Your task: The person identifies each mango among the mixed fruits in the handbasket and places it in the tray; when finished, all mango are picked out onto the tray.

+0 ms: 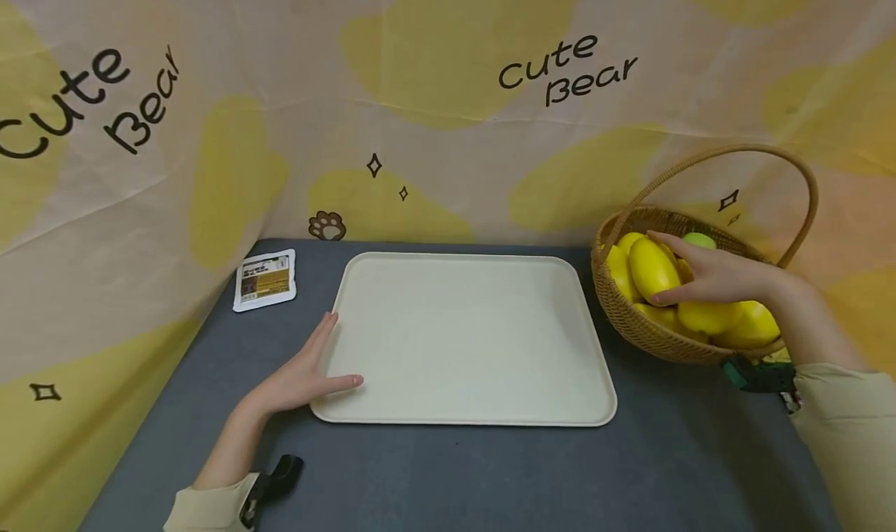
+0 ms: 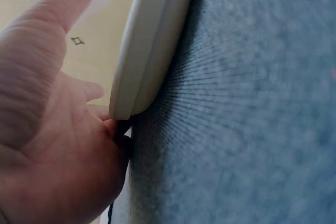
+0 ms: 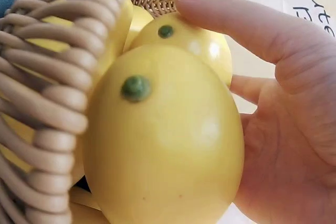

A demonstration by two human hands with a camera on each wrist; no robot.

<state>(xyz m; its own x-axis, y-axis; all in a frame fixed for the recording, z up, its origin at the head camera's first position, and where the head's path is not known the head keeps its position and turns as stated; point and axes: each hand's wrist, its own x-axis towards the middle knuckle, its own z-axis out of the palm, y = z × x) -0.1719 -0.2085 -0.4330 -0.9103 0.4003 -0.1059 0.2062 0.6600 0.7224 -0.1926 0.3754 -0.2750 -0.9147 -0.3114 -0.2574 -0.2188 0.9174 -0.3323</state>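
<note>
My right hand (image 1: 728, 274) reaches into a wicker basket (image 1: 647, 339) of yellow lemons at the right. Its thumb and fingers grip one lemon (image 1: 652, 271) at the top of the pile. In the right wrist view, the thumb lies against this lemon (image 3: 205, 48), behind another large lemon (image 3: 163, 145) nearer the camera. My left hand (image 1: 294, 380) rests at the left edge of a white rectangular tray (image 1: 462, 337). Its fingers are extended along the rim, the thumb spread over the tray; the left wrist view shows the fingertips partly hidden by the tray's edge.
A flat white packet (image 1: 266, 280) with a brown and yellow label lies at the back left of the grey table (image 1: 455, 470). A green fruit (image 1: 698, 240) sits in the basket, under its tall arched handle (image 1: 728, 151). Patterned cloth (image 1: 434, 89) hangs behind.
</note>
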